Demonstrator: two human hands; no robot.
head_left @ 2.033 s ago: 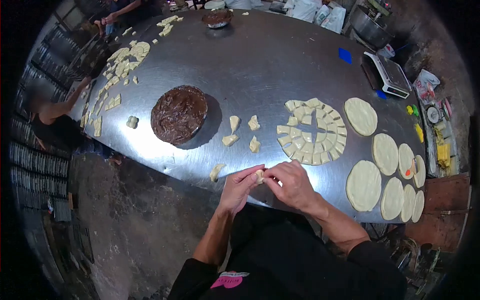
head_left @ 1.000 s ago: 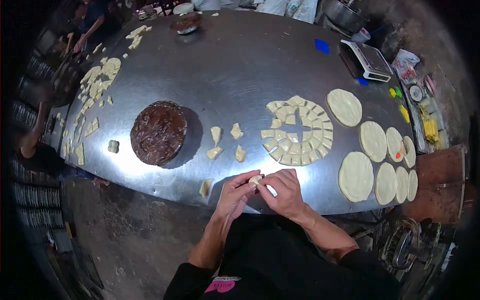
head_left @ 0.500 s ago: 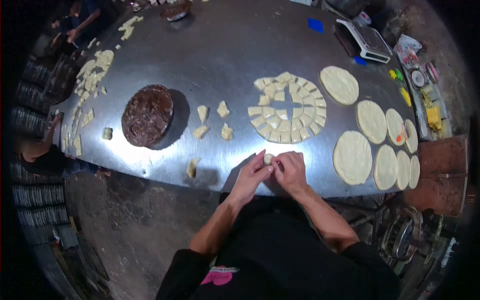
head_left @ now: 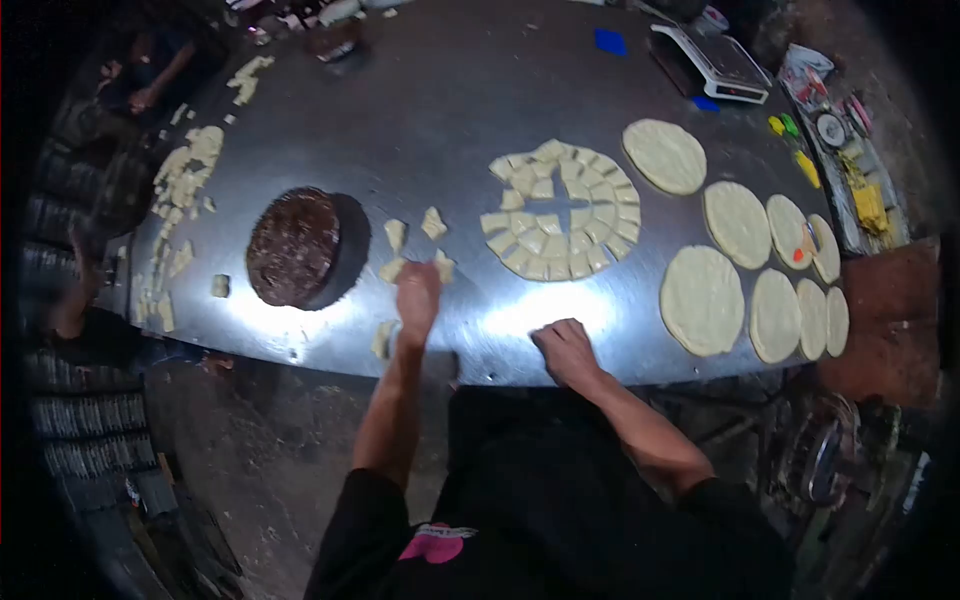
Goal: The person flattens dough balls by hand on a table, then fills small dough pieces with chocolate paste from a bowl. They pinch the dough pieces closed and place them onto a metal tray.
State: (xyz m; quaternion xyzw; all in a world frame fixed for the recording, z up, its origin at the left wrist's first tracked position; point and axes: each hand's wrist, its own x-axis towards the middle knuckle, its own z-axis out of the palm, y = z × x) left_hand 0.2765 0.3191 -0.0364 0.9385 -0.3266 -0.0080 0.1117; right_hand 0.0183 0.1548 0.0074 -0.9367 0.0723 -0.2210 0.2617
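- My left hand [head_left: 418, 285] reaches down to the small dough pieces [head_left: 395, 235], its fingertips between the lower two; I can't tell from here whether it grasps one.
- My right hand [head_left: 567, 350] is at the counter's near edge with its fingers curled in; I can't make out whether anything is inside.
- The counter [head_left: 450, 100] is broad, smooth and metallic, with bright glare in front of the brown mass [head_left: 292, 248] and below the cut dough disc [head_left: 608, 215].
- That disc is sliced into blocks around a cross-shaped gap, right of the small dough pieces.
- To its right I count eight flat dough rounds [head_left: 702, 300], one with an orange object [head_left: 799, 255] on it.
- A strip of dough [head_left: 381, 340] sits by the near edge, left of my left forearm.
- At the far right are a scale [head_left: 725, 60] and a blue sheet [head_left: 610, 41].
- More dough scraps [head_left: 190, 175] spread along the left side, where a person [head_left: 95, 335] is at the edge.
- Around the counter I see stacked racks [head_left: 95, 400], a stained dark floor [head_left: 250, 430] and a reddish-brown panel [head_left: 885, 315].
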